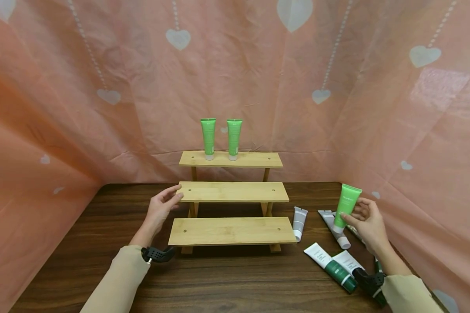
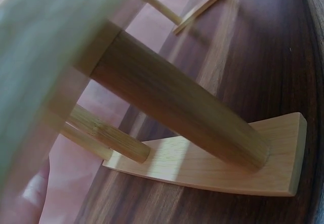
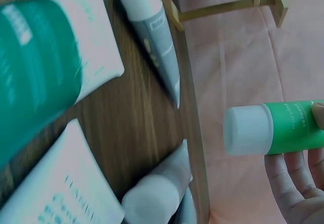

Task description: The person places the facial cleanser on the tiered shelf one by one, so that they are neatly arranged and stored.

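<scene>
My right hand (image 1: 370,224) holds a green tube (image 1: 347,204) with a white cap, its cap end down, above the right side of the table. In the right wrist view the fingers and thumb close around the same green tube (image 3: 296,127). My left hand (image 1: 160,211) touches the left end of the middle shelf of a three-step wooden stand (image 1: 231,191), thumb and fingers slightly apart. Two more green tubes, a left one (image 1: 209,138) and a right one (image 1: 233,138), stand upright on the top shelf.
Grey tubes, one (image 1: 299,222) beside the stand and another (image 1: 334,229) below the right hand, lie on the dark wooden table (image 1: 219,282). White-and-green tubes (image 1: 330,266) lie nearer, partly behind the right wrist. A pink heart-patterned curtain (image 1: 141,108) encloses the table.
</scene>
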`<state>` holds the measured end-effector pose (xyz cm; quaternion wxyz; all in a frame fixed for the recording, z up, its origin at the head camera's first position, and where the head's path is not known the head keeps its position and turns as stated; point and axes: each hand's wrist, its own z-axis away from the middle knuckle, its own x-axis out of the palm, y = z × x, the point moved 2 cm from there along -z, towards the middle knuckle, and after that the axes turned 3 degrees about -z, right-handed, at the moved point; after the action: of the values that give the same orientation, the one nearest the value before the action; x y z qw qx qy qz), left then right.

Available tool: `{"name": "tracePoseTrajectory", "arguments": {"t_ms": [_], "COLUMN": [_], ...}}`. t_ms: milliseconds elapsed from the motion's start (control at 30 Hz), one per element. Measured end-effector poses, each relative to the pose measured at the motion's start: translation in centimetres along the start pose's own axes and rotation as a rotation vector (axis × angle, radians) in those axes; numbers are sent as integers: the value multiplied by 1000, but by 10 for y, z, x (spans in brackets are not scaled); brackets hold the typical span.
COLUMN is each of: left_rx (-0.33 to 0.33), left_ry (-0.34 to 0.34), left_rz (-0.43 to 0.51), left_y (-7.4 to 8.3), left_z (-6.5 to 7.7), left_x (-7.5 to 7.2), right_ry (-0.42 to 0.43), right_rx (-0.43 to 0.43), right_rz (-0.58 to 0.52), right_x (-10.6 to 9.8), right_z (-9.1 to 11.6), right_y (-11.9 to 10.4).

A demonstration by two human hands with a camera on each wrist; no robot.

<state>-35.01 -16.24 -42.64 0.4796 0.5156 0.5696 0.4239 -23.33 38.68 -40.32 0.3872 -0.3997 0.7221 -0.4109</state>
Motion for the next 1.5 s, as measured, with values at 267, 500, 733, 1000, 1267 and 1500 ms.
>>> {"name": "tracePoseTrajectory", "arguments": {"t_ms": [267, 500, 733, 1000, 1267, 1500], "left_rx": [-22, -16, -20, -9, 1, 4], "left_ry": [-5, -19, -17, -13, -19, -21], "left_rz": [14, 18, 14, 21, 21, 29], "left_y": [-3, 12, 20, 22, 23, 24], "left_z": [-1, 8, 15, 15, 15, 15], "left_x": [-1, 0, 1, 2, 2, 4], "right_ry": [-11, -32, -53, -69, -77, -98], "right_rx": [-19, -94, -125, -159, -165, -190], "right_rz": [-7, 43, 14, -54, -80, -58], "right_x": [22, 36, 49, 67, 88, 104], "right_z": [-7, -12, -21, -35, -49, -61], "right_y": [-16, -26, -36, -51, -69, -81]}}
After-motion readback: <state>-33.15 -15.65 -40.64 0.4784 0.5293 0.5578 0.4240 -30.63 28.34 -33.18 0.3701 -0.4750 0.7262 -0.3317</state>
